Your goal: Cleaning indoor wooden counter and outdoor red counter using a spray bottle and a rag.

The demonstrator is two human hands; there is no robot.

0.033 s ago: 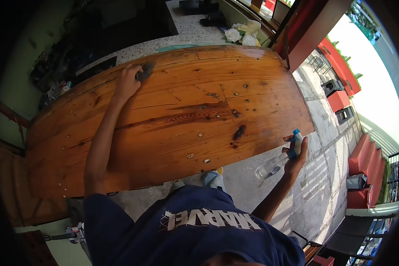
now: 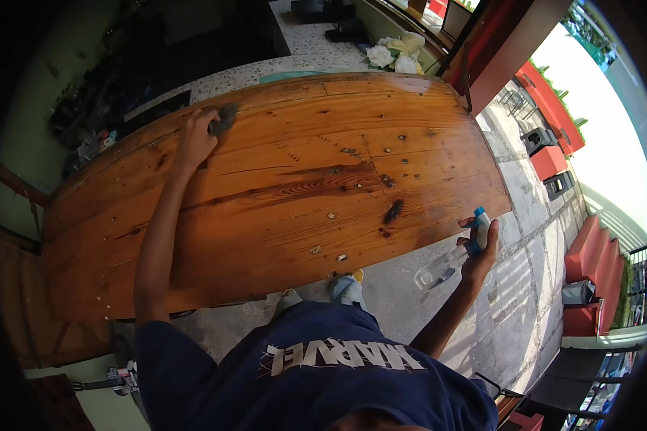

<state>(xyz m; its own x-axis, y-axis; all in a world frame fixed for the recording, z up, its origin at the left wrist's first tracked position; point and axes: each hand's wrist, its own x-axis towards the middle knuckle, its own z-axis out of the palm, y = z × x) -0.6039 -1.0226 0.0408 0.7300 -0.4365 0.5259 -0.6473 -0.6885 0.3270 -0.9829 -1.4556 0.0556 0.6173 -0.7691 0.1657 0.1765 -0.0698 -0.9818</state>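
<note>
A long varnished wooden tabletop (image 2: 266, 223) with dark knots and cracks stretches in front of me. Near its far left edge, my left hand (image 2: 196, 138) is closed around a dark grey cloth (image 2: 225, 119), which lies against the wood; part of the cloth is hidden by the fingers. Off the near right edge, my right hand (image 2: 482, 253) grips a spray bottle (image 2: 438, 271) by its neck. The bottle has a clear body and a blue and white trigger head, and it is tilted over the paved floor.
Behind the table runs a speckled counter (image 2: 244, 79), with white flowers (image 2: 392, 56) at its right end. A red post (image 2: 499, 54) rises by the far right corner. To the right are stone paving (image 2: 521, 287) and red steps (image 2: 593, 262).
My left hand has slid a little to the left along the tabletop, with the cloth in it. My right hand and the spray bottle stay almost where they were.
</note>
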